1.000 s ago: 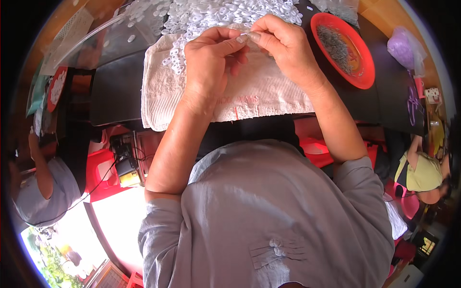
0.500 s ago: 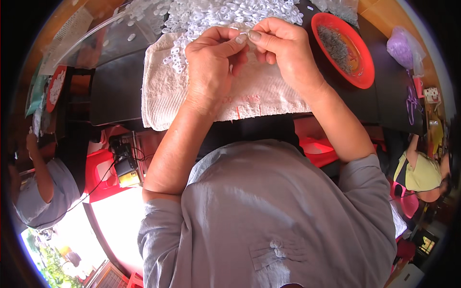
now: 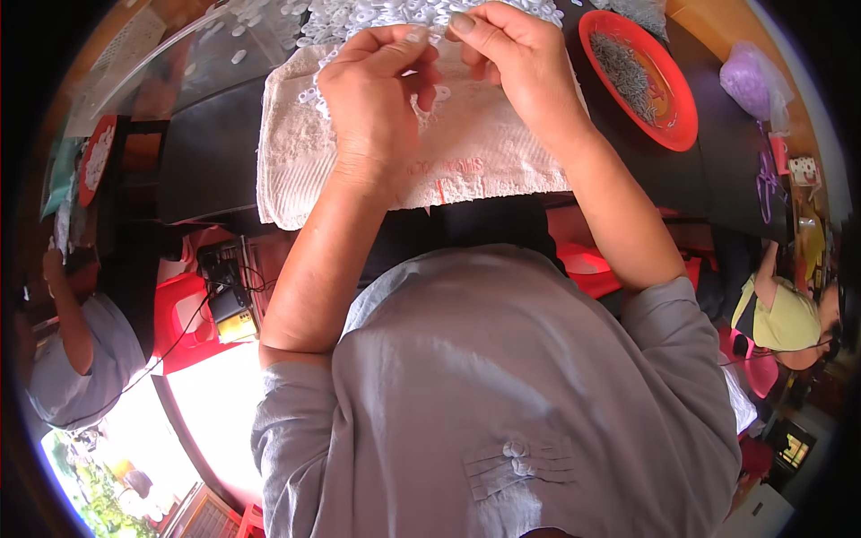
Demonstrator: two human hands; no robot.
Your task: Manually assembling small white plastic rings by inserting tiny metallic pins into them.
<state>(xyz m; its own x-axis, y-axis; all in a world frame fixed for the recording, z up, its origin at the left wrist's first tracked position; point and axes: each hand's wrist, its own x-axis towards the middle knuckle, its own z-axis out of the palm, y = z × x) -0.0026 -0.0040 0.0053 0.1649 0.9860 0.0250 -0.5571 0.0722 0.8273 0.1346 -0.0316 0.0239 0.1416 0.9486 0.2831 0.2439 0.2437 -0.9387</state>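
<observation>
My left hand (image 3: 372, 103) is raised over a beige towel (image 3: 300, 170), with thumb and forefinger closed on a small white plastic piece (image 3: 434, 39). Close to its right, my right hand (image 3: 525, 72) has its thumb and forefinger pinched together; whatever is between them is too small to make out. The fingertips of the two hands are slightly apart. Beyond them lies a heap of small white plastic pieces (image 3: 386, 13) with holes, some spilling onto the towel beside my left hand. Another white piece (image 3: 441, 92) shows by my left fingers.
Right of the towel, a red oval dish (image 3: 686, 112) holds many thin grey metal pieces (image 3: 623, 76). A purple bag (image 3: 746, 79) is farther right. A clear plastic sheet or container (image 3: 202, 63) stands at the left on the dark table (image 3: 211, 152). Other people sit at both sides.
The fingertips of my two hands have drawn a little apart, the left moving leftward. The whole view has shifted slightly, so towel and dish sit higher in the picture.
</observation>
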